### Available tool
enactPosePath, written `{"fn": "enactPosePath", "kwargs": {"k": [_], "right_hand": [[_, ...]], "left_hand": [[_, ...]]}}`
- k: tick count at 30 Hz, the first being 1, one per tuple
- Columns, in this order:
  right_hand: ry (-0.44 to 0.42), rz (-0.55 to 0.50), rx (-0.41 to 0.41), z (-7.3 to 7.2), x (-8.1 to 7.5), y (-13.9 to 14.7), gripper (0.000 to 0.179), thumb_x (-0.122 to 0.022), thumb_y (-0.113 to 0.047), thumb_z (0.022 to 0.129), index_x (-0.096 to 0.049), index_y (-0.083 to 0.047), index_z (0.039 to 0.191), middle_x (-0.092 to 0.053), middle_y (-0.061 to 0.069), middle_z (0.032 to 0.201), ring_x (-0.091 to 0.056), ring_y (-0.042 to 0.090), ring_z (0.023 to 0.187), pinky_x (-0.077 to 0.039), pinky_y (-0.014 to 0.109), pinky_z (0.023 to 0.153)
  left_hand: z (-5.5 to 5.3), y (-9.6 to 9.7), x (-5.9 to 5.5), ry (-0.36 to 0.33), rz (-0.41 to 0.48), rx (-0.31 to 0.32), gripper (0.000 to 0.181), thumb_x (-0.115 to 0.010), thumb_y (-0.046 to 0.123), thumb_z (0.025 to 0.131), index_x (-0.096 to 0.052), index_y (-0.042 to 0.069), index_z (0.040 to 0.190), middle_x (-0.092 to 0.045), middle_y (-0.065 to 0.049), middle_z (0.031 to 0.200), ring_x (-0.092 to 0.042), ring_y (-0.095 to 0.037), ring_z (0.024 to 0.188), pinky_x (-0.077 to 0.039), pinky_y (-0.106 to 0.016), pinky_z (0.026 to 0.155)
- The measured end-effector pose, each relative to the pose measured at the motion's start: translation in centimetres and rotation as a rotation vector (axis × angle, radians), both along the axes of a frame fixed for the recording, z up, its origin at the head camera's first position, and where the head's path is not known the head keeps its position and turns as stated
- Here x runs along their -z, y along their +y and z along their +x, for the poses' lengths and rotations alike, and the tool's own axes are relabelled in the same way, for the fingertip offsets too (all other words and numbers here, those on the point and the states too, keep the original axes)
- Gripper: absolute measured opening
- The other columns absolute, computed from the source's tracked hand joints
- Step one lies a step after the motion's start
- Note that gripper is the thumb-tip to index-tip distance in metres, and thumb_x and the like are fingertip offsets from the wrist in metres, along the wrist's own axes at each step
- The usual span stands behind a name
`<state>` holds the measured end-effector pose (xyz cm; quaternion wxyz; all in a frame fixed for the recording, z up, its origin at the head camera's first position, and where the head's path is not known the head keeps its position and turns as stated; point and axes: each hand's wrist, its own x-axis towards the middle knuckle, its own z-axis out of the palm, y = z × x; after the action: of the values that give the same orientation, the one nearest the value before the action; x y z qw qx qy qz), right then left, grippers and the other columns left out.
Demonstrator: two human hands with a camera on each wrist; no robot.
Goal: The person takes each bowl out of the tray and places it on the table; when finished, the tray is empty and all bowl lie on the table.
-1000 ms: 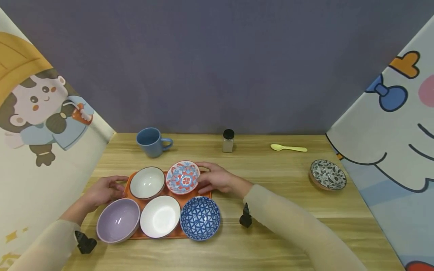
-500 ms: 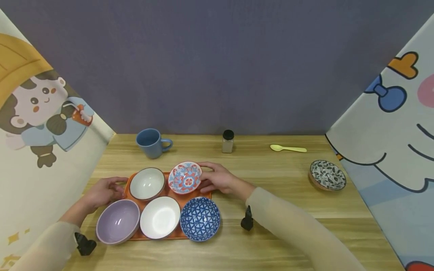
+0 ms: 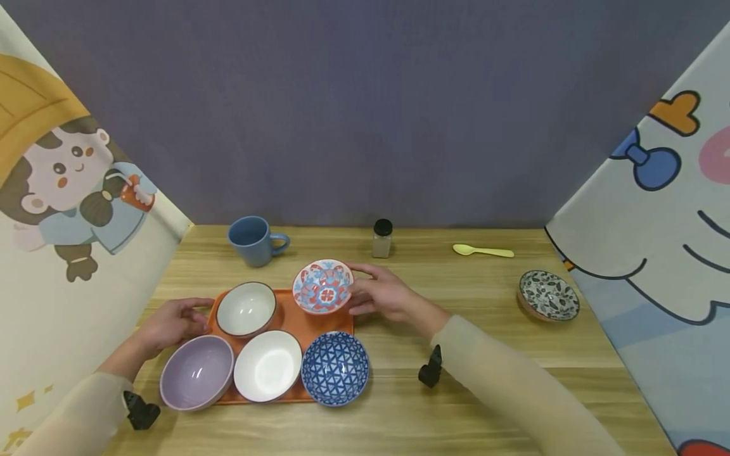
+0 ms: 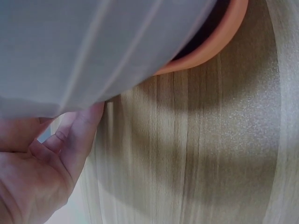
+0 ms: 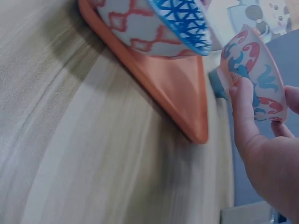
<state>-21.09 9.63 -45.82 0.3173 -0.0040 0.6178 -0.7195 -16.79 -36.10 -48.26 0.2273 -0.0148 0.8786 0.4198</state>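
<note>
My right hand (image 3: 383, 295) pinches the rim and side of a small bowl with a red and blue flower pattern (image 3: 322, 287). In the right wrist view this patterned bowl (image 5: 254, 77) is tilted and raised above the orange tray (image 5: 168, 88). At the tray's left end, the fingers of my left hand (image 3: 171, 326) reach to the edge of the orange tray (image 3: 296, 316). In the left wrist view the purple bowl (image 4: 84, 51) hides the fingertips of that hand (image 4: 42, 168). A white dark-rimmed bowl (image 3: 247, 309), a white bowl (image 3: 268, 366) and a blue triangle-patterned bowl (image 3: 335, 369) stand on the tray.
Along the back of the wooden table (image 3: 445, 304) stand a blue mug (image 3: 253, 240) and a jar with a black lid (image 3: 382, 239). A yellow spoon (image 3: 483, 251) lies to their right. A black-and-white leaf-patterned bowl (image 3: 549, 295) sits near the right edge.
My right hand has lifted the red and blue flower-patterned bowl and carried it right and slightly back, uncovering more of the tray. My left hand has stayed at the tray's left edge.
</note>
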Motion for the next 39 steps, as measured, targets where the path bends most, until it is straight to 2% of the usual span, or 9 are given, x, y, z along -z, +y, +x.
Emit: {"fn": "enactPosePath", "kwargs": {"k": [8, 13, 16, 22, 28, 32, 39], "right_hand": [[0.022, -0.012, 0.037, 0.1, -2.3, 2.5, 0.064, -0.067, -0.010, 0.094, -0.049, -0.026, 0.152, -0.069, 0.023, 0.117, -0.071, 0.039, 0.105, -0.061, 0.044, 0.086], [0.043, -0.032, 0.067, 0.2, -3.4, 4.7, 0.066, -0.065, -0.009, 0.095, -0.044, -0.026, 0.156, -0.068, 0.020, 0.117, -0.069, 0.044, 0.111, -0.054, 0.055, 0.098], [0.055, -0.048, 0.095, 0.4, -3.9, 6.2, 0.067, -0.062, -0.008, 0.096, -0.041, -0.024, 0.158, -0.064, 0.019, 0.119, -0.070, 0.041, 0.107, -0.050, 0.058, 0.101], [0.071, -0.065, 0.148, 1.2, -5.0, 9.2, 0.067, -0.060, -0.009, 0.099, -0.035, -0.022, 0.160, -0.061, 0.018, 0.120, -0.074, 0.032, 0.098, -0.057, 0.050, 0.094], [0.082, -0.077, 0.188, 2.1, -5.8, 12.2, 0.064, -0.054, -0.011, 0.105, -0.027, -0.019, 0.163, -0.059, 0.017, 0.126, -0.074, 0.029, 0.100, -0.058, 0.046, 0.094], [0.094, -0.062, 0.214, 2.7, -6.0, 14.2, 0.065, -0.050, -0.010, 0.107, -0.020, -0.016, 0.165, -0.057, 0.016, 0.127, -0.074, 0.027, 0.101, -0.058, 0.043, 0.095], [0.107, -0.022, 0.293, 4.3, -5.7, 17.2, 0.069, -0.049, -0.007, 0.106, -0.016, -0.014, 0.166, -0.055, 0.014, 0.128, -0.073, 0.025, 0.101, -0.058, 0.041, 0.095]], "left_hand": [[0.1, 0.0, 0.1, 0.007, 0.003, 0.000, 0.059, -0.059, -0.009, 0.092, -0.041, -0.011, 0.148, -0.070, -0.015, 0.097, -0.067, -0.023, 0.083, -0.058, -0.034, 0.065], [0.1, 0.1, 0.0, 0.012, 0.001, -0.001, 0.059, -0.059, -0.009, 0.092, -0.041, -0.011, 0.148, -0.070, -0.014, 0.096, -0.067, -0.023, 0.082, -0.058, -0.033, 0.064], [0.1, 0.1, -0.1, 0.011, 0.002, 0.000, 0.059, -0.058, -0.009, 0.092, -0.041, -0.011, 0.148, -0.070, -0.014, 0.096, -0.067, -0.023, 0.081, -0.058, -0.034, 0.063], [0.2, 0.0, 0.0, 0.009, 0.003, -0.002, 0.060, -0.060, -0.009, 0.092, -0.041, -0.011, 0.148, -0.071, -0.014, 0.096, -0.067, -0.023, 0.082, -0.058, -0.034, 0.064], [0.2, 0.0, 0.2, 0.017, 0.002, -0.005, 0.060, -0.062, -0.008, 0.091, -0.041, -0.011, 0.148, -0.071, -0.014, 0.096, -0.068, -0.023, 0.082, -0.058, -0.033, 0.063], [0.2, 0.0, 0.2, 0.008, -0.001, -0.010, 0.060, -0.062, -0.008, 0.092, -0.041, -0.010, 0.148, -0.071, -0.014, 0.096, -0.068, -0.023, 0.082, -0.058, -0.034, 0.063], [0.2, 0.0, 0.0, 0.011, -0.015, -0.013, 0.060, -0.062, -0.008, 0.092, -0.041, -0.010, 0.148, -0.071, -0.014, 0.096, -0.068, -0.023, 0.082, -0.058, -0.034, 0.063]]}}
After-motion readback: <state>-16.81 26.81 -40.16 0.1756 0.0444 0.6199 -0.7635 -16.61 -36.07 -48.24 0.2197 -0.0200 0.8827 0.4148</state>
